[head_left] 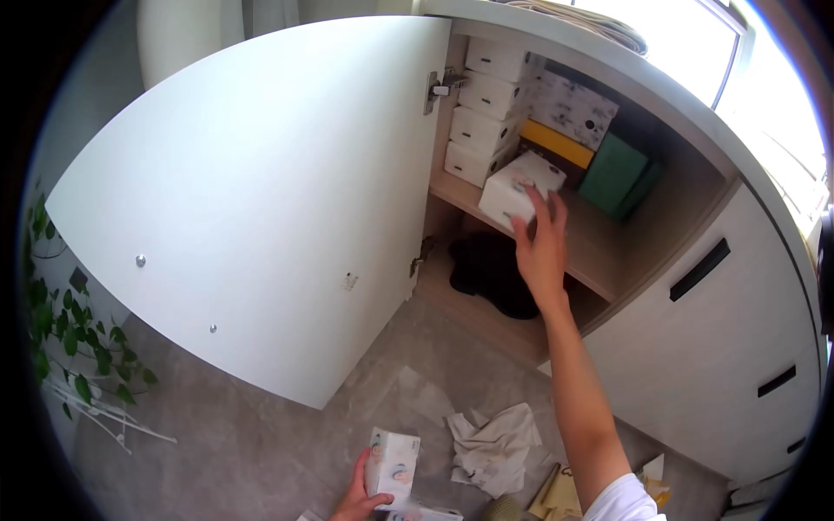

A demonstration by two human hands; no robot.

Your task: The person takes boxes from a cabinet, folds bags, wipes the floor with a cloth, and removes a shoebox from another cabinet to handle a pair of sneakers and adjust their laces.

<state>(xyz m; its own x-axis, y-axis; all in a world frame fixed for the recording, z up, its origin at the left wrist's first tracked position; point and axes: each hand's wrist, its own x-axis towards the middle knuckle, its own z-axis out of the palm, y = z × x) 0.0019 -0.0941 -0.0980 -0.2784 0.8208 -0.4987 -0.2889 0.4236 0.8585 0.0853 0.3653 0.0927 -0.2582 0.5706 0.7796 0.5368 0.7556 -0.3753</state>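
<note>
My left hand [359, 493], low in the frame, is wrapped round a white tissue pack [396, 464] with a printed pattern. Part of a similar printed pack [424, 514] shows below it. My right hand [543, 247] reaches into the open cabinet. Its thumb and fingers are apart at the near side of a white tissue box [508, 193], which sits askew at the front of the upper shelf [591, 260]. Whether the fingertips press on that box is hard to tell. Behind it on the left stand several stacked white boxes [478, 130].
A grey-patterned box [569, 108], a yellow box [556, 143] and a green box [615, 176] stand deeper in. Something black [495, 273] lies on the lower shelf. The white door [261, 200] is swung out left. Crumpled wrapping [495, 451] lies on the floor; a plant [82, 339] is at left.
</note>
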